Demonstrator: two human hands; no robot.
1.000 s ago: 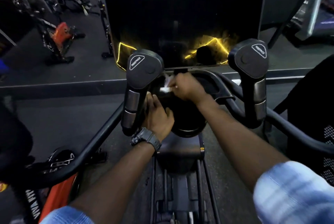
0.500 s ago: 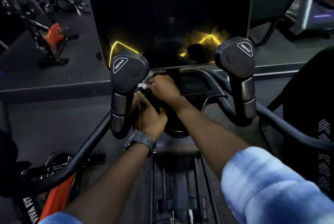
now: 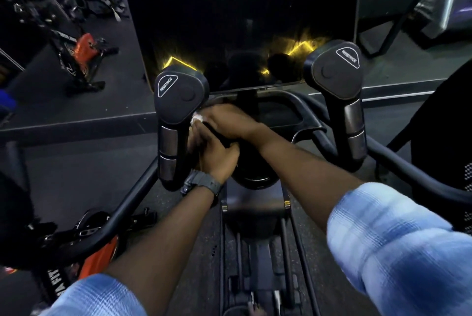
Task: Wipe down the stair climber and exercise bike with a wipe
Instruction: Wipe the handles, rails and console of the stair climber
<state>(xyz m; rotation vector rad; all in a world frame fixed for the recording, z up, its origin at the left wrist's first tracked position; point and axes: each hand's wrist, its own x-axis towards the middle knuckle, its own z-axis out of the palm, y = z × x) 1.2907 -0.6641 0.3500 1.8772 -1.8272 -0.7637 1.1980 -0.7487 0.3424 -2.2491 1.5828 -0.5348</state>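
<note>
I look down on a black cardio machine with a dark console screen (image 3: 242, 22) and two upright "RESISTANCE" handles, the left handle (image 3: 176, 121) and the right handle (image 3: 342, 91). My right hand (image 3: 229, 121) is closed on a small white wipe (image 3: 197, 119) and presses it against the inner side of the left handle. Just below it, my left hand (image 3: 217, 160), with a dark watch on the wrist, rests by the same handle; what its fingers hold is hidden.
Curved black rails (image 3: 132, 198) run back on both sides. An orange and black bike (image 3: 84, 55) stands on the dark floor at the far left. Another orange machine part (image 3: 99, 262) sits low left. A dark mesh object (image 3: 449, 137) is at the right.
My right hand has slid the wipe leftward from the middle under the screen to the left handle. My left hand stayed beside that handle.
</note>
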